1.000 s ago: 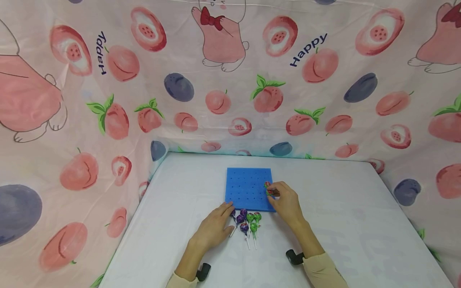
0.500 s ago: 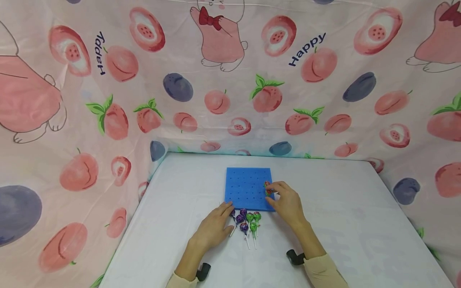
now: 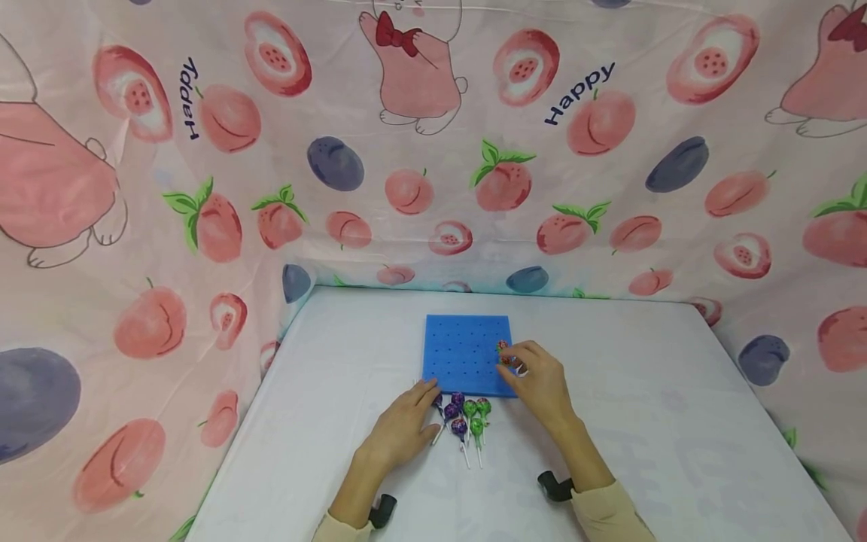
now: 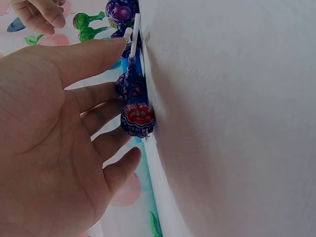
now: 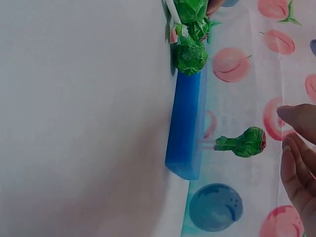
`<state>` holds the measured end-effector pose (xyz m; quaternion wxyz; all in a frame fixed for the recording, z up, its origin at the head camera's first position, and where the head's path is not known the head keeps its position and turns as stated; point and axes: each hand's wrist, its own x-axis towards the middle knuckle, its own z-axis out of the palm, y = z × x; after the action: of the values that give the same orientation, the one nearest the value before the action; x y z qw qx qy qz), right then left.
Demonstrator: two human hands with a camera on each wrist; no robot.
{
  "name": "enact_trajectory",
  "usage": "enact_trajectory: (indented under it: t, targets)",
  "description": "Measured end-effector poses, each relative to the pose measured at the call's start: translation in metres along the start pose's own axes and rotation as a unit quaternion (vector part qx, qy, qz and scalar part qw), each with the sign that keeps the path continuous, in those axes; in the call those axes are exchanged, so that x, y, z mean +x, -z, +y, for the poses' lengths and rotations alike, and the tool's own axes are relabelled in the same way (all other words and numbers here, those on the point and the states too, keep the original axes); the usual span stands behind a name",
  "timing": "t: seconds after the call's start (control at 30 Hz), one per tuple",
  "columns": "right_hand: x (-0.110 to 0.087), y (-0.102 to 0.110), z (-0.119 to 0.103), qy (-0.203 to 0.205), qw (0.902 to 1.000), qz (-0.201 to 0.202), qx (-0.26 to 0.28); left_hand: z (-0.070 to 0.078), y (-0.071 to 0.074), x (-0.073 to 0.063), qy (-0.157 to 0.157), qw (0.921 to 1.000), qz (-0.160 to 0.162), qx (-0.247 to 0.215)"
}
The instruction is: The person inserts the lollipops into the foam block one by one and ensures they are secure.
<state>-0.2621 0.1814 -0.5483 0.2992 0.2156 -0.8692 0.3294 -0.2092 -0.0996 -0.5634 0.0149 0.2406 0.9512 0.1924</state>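
Note:
A blue foam board (image 3: 462, 340) dotted with small holes lies on the white table. Near its right edge, red-and-green wrapped lollipops (image 3: 503, 345) stand in it. One green-wrapped lollipop (image 5: 249, 142) rises upright from the board in the right wrist view. Just beyond its head, my right hand (image 3: 544, 382) holds its thumb and fingers apart, with nothing between them. Against the board's front left corner rests my left hand (image 3: 398, 427), fingers extended beside the purple lollipops (image 3: 451, 412). A purple lollipop (image 4: 138, 120) lies in front of those fingers in the left wrist view.
Several green lollipops (image 3: 477, 428) lie on the table (image 3: 609, 354) right of the purple ones, at the board's front edge. A fruit-printed cloth (image 3: 420, 158) surrounds the table at the back and sides.
My right thumb and fingers have parted slightly around the lollipop at the board's right edge, letting it go. The left hand and the loose lollipops have stayed in place.

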Motion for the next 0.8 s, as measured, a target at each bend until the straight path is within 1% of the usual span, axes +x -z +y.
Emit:
enact_trajectory:
  t: [0.17, 0.27, 0.33, 0.43, 0.57, 0.7, 0.8]
  targets:
    - [-0.003, -0.001, -0.004, 0.004, 0.9998, -0.014, 0.011, -0.001, 0.000, 0.000, -0.002, 1.0000, 0.001, 0.002]
    - [-0.004, -0.001, -0.007, 0.005, 0.9996, -0.026, 0.003, -0.001, 0.000, 0.000, -0.003, 1.0000, 0.001, 0.003]
    - [-0.005, -0.002, -0.011, 0.006, 0.9991, -0.042, -0.004, -0.001, -0.001, 0.001, -0.003, 1.0000, 0.002, 0.004]
    - [-0.005, -0.002, -0.017, -0.003, 0.9974, -0.071, -0.014, -0.002, -0.001, 0.001, -0.003, 1.0000, 0.002, 0.006]
    - [-0.005, -0.003, -0.023, -0.033, 0.9921, -0.120, -0.010, -0.002, -0.001, 0.002, -0.005, 0.9999, 0.003, 0.011]
    - [-0.008, -0.005, -0.026, -0.078, 0.9827, -0.168, -0.003, -0.002, -0.001, 0.002, -0.006, 0.9999, 0.003, 0.012]
    - [-0.010, -0.007, -0.027, -0.106, 0.9757, -0.191, -0.006, -0.002, -0.001, 0.002, -0.005, 0.9999, 0.000, 0.010]
